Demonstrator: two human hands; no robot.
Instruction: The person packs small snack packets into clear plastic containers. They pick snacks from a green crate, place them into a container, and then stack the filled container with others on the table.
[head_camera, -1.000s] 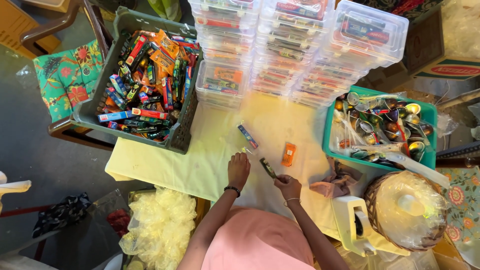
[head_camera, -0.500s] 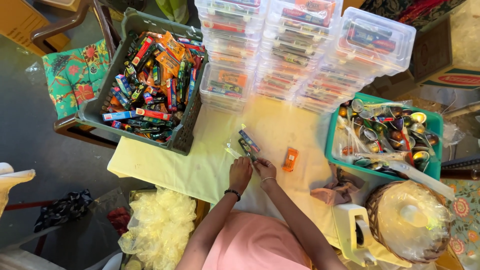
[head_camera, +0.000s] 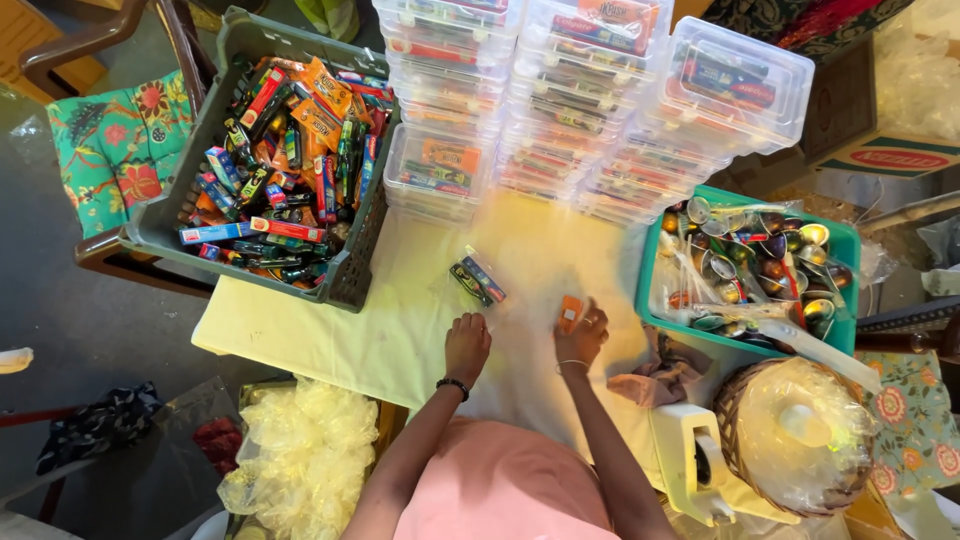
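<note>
Head view: my right hand (head_camera: 582, 335) closes on a small orange packet (head_camera: 570, 311), light and crinkly, on the surface; my left hand (head_camera: 466, 345) rests curled, empty, near a bagged pair (head_camera: 477, 280).

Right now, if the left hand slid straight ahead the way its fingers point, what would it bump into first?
Probably the clear bag of small packets lying just ahead of the left hand on the cloth; the stacked boxes come later.

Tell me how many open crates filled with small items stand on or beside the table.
2. A grey crate of colourful packets stands at the table's left far corner, and a teal crate of shiny spoons in clear wrap at the right side. Others may be hidden outside the view.
</note>
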